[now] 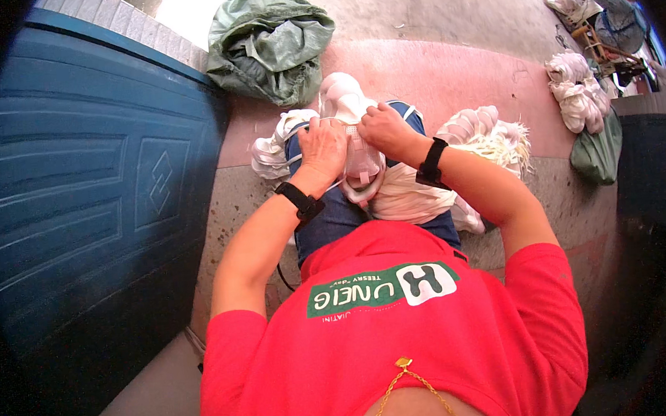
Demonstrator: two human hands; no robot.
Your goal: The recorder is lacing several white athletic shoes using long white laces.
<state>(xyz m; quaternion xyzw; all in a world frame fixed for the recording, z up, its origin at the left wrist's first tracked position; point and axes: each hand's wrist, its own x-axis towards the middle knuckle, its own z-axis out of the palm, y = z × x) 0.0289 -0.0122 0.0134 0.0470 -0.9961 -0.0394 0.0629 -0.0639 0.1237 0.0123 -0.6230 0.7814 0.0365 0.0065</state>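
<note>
A white shoe [363, 159] with a pinkish tint rests across my jeans-clad lap, its toe pointing away from me and its opening toward my body. My left hand [321, 144] is closed at the left side of the lacing area. A thin white shoelace [293, 161] trails from it to the left. On the other side of the lacing, my right hand [388, 131] has its fingers curled in a pinch; what lies between them is hidden. Both hands sit close together over the shoe's upper.
White shoes or uppers [269, 152] lie by my left leg. More white bundles [416, 195] lie at my right thigh and in a pile [481, 132] beyond. A green sack [269, 44] stands ahead, a blue panelled door [94, 169] at left. Bundled white items [576, 90] lie far right.
</note>
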